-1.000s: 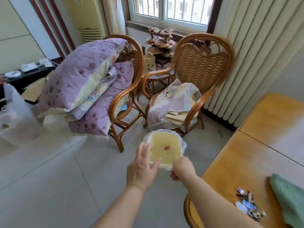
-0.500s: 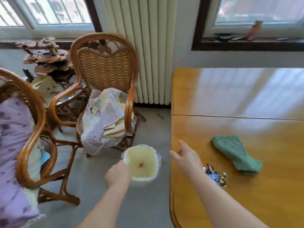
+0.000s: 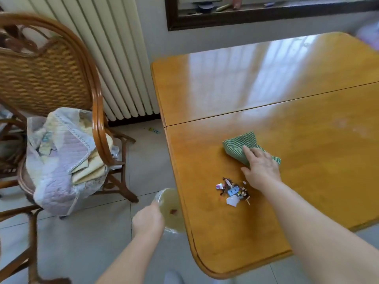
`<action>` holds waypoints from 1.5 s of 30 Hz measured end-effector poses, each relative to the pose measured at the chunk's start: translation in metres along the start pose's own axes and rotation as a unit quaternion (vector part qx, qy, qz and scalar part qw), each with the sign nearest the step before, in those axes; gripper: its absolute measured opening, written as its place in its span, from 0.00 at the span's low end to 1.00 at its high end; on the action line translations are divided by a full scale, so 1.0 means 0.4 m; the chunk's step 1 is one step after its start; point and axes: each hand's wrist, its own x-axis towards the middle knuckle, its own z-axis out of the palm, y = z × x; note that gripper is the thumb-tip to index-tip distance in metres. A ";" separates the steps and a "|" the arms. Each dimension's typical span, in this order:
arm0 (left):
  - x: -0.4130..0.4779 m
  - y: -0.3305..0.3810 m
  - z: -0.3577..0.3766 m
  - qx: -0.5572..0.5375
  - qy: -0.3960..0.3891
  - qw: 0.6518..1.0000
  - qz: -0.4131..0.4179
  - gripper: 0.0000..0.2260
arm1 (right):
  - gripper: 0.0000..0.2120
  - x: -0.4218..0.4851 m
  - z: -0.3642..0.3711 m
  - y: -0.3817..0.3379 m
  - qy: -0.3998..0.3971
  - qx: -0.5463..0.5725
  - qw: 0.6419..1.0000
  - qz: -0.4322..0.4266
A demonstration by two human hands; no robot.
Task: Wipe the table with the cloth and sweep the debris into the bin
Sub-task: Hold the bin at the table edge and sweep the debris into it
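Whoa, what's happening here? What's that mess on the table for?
A person is tidying the wooden table. Their right hand lies on the green cloth, just beyond a small pile of scraps. Their left hand holds a little lined bin by its rim, low against the table's edge near the pile. The scraps have not been swept in yet.

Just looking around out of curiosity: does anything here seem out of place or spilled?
Yes. A small pile of scraps litters the table near its edge. One stray scrap lies on the floor by the radiator.
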 end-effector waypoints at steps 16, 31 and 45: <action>0.001 0.019 -0.037 0.025 0.011 0.995 0.091 0.19 | 0.27 -0.157 0.085 -0.073 0.046 0.058 0.997 -0.037; -0.002 -0.047 -0.049 0.003 0.003 0.991 0.131 0.19 | 0.28 -0.192 0.072 -0.269 0.029 0.080 0.961 -0.263; -0.018 -0.053 -0.040 0.025 -0.002 0.986 0.167 0.18 | 0.26 -0.285 0.131 -0.161 0.065 0.093 0.993 0.040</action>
